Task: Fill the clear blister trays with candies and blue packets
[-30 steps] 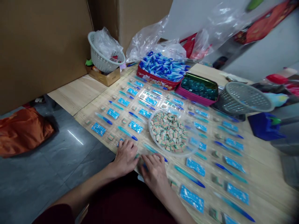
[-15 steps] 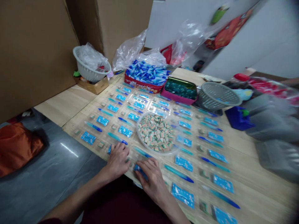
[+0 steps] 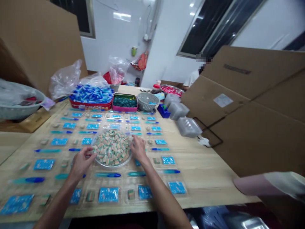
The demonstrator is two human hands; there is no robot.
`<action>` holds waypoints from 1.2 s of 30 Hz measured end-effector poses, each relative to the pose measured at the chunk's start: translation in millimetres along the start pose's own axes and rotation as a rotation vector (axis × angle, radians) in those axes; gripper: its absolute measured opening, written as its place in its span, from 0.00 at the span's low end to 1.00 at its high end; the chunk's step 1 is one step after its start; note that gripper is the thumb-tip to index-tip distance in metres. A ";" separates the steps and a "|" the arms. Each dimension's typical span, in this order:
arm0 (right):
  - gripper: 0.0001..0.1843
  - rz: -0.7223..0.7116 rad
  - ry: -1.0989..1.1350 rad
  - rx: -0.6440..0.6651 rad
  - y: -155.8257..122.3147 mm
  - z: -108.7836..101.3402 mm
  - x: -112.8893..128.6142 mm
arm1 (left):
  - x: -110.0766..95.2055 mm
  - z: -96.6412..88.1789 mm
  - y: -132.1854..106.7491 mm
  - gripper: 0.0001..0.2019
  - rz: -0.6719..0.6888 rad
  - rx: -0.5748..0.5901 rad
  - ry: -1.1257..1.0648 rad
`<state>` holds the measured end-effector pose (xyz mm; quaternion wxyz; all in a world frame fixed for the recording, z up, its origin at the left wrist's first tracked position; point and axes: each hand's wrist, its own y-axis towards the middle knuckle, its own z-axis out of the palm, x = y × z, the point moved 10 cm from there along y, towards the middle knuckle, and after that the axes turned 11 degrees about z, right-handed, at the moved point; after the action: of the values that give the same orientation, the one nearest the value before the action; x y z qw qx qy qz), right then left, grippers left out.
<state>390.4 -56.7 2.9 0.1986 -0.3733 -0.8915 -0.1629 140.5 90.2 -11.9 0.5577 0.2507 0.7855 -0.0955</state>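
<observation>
A round clear plastic tub (image 3: 111,166) full of small green, white and pink striped blocks (image 3: 113,146), which look like erasers, stands over the trays. My left hand (image 3: 83,160) grips its left rim, fingers bent around the edge. On the opposite side my right hand (image 3: 138,148) holds the rim, fingertips partly hidden. Around the tub lie rows of clear plastic trays (image 3: 124,190). They carry blue pens (image 3: 108,175), blue patterned packets (image 3: 108,194) and single striped blocks (image 3: 131,194). My forearms cover some of them.
Behind the trays stand a red tin of blue pens (image 3: 91,105), a pink box of dark green pieces (image 3: 125,108) and a grey basket (image 3: 147,101). Stacked clear trays (image 3: 189,126) and a large cardboard box (image 3: 257,121) are on the right. A basket (image 3: 19,109) sits far left.
My hands have moved from the front-edge trays to the sides of the tub and now hold it. The camera view has turned right and risen, bringing the cardboard box into sight.
</observation>
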 end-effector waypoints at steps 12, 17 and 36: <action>0.25 -0.093 0.199 -0.123 16.9 -76.8 12.2 | -89.0 5.7 15.7 0.25 0.053 -0.023 -0.103; 0.21 -0.081 0.305 -0.347 9.0 -141.1 -46.7 | -133.7 65.8 15.4 0.21 0.107 0.109 -0.238; 0.18 0.156 0.103 -0.407 -97.1 -149.6 -248.7 | -101.7 236.2 -65.1 0.10 0.135 0.479 -0.153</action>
<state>514.0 -336.6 0.7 0.1764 -0.4647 -0.7973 -0.3424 329.2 -96.2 -11.3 0.5453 0.4196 0.6775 -0.2598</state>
